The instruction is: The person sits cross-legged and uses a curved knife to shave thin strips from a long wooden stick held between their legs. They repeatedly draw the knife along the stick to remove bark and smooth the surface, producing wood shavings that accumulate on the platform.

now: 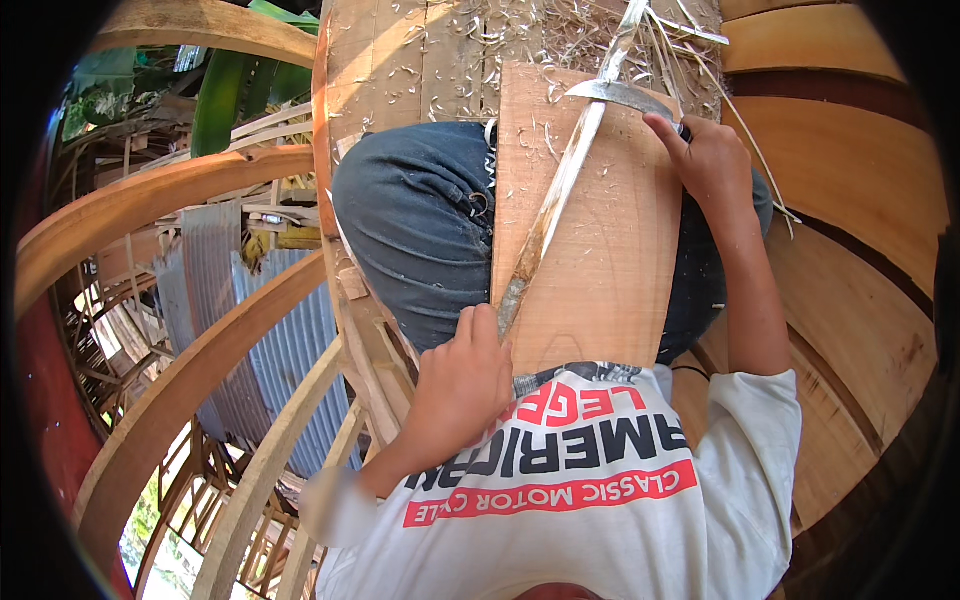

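My left hand (466,383) is closed around the near, bark-covered end of a long wooden stick (568,180). The stick slants away from me to the upper right, its far part pared to pale wood. In my right hand (716,165) is a knife, gripped by a dark handle mostly hidden in the fingers. Its curved metal blade (615,93) lies across the stick's pale part, and my thumb points along the blade. Under the stick, a broad flat wooden board (610,270) rests between my legs.
Curled wood shavings (450,75) litter the plank floor ahead. Thin split strips (735,130) lie by the stick's far end. Curved wooden ribs (200,240) rise on my left, with corrugated metal sheets (290,330) below them. Wide planks (815,170) curve along my right.
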The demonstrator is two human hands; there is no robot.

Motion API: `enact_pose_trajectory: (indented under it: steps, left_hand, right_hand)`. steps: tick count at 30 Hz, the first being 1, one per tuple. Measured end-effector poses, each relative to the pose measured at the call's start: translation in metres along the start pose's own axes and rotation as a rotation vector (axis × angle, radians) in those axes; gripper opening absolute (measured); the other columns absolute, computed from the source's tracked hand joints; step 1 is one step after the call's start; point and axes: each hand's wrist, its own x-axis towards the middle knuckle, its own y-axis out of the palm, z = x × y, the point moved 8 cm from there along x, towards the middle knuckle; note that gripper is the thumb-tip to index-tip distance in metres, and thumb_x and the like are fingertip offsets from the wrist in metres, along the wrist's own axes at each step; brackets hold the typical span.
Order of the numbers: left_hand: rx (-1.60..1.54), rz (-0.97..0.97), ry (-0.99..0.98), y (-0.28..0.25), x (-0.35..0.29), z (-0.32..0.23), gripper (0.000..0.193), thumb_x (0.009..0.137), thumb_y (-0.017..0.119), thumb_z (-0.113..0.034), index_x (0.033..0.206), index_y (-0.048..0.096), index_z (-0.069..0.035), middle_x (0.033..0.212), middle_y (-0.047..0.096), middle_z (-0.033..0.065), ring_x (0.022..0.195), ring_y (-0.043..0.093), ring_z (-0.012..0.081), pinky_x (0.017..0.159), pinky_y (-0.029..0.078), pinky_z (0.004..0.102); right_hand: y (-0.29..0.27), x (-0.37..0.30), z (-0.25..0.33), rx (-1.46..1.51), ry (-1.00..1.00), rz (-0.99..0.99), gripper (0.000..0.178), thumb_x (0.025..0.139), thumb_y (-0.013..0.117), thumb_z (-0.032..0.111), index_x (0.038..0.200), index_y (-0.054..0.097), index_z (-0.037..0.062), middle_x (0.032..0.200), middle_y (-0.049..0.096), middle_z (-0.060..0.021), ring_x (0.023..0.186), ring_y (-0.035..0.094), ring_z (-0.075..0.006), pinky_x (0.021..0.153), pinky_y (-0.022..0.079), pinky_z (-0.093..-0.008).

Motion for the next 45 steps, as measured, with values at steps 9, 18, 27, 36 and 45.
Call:
enact_pose_trajectory:
  steps: [9, 18, 27, 36, 45]
  left_hand:
    - [0.006, -0.011, 0.027, -0.002, 0.002, 0.003, 0.025, 0.090, 0.056, -0.014, 0.102, 0.041, 0.002, 0.090, 0.057, 0.0270, 0.072, 0.059, 0.0483, 0.064, 0.047, 0.0533]
    - [0.034, -0.016, 0.035, -0.004, 0.003, 0.001, 0.027, 0.090, 0.055, -0.015, 0.104, 0.040, 0.002, 0.088, 0.058, 0.0284, 0.075, 0.059, 0.0495, 0.064, 0.046, 0.0542]
    - [0.062, -0.002, 0.022, -0.007, 0.006, 0.001, 0.028, 0.090, 0.054, -0.015, 0.106, 0.040, 0.004, 0.087, 0.059, 0.0320, 0.078, 0.058, 0.0515, 0.066, 0.045, 0.0555]
    - [0.099, -0.017, 0.011, -0.012, 0.008, -0.001, 0.028, 0.091, 0.055, -0.016, 0.105, 0.039, 0.003, 0.081, 0.059, 0.0306, 0.075, 0.059, 0.0510, 0.064, 0.045, 0.0546]
    - [0.068, -0.022, 0.061, -0.004, 0.011, 0.005, 0.028, 0.092, 0.054, -0.018, 0.105, 0.039, 0.001, 0.082, 0.062, 0.0295, 0.074, 0.061, 0.0493, 0.064, 0.048, 0.0542]
  right_hand:
    - [-0.001, -0.043, 0.048, 0.090, -0.172, 0.097, 0.063, 0.088, 0.056, 0.062, 0.068, 0.065, 0.0027, 0.059, 0.061, -0.0186, 0.059, 0.065, -0.0361, 0.056, 0.052, -0.0434]
    - [0.003, -0.024, 0.036, 0.106, -0.237, 0.012, 0.061, 0.091, 0.052, 0.061, 0.077, 0.066, 0.0037, 0.059, 0.062, -0.0169, 0.057, 0.065, -0.0344, 0.053, 0.052, -0.0424]
    - [0.006, -0.039, 0.051, 0.183, -0.436, -0.025, 0.065, 0.090, 0.052, 0.063, 0.065, 0.063, 0.0039, 0.056, 0.061, -0.0153, 0.052, 0.064, -0.0309, 0.051, 0.052, -0.0387]
    - [0.008, -0.017, 0.034, 0.143, -0.216, -0.026, 0.062, 0.092, 0.051, 0.060, 0.073, 0.067, 0.0033, 0.058, 0.062, -0.0157, 0.058, 0.066, -0.0315, 0.054, 0.053, -0.0405]
    - [0.009, -0.025, 0.026, 0.770, -0.234, 0.410, 0.030, 0.099, 0.055, 0.028, 0.109, 0.061, 0.0008, 0.060, 0.054, -0.0042, 0.048, 0.055, -0.0151, 0.047, 0.046, -0.0311]
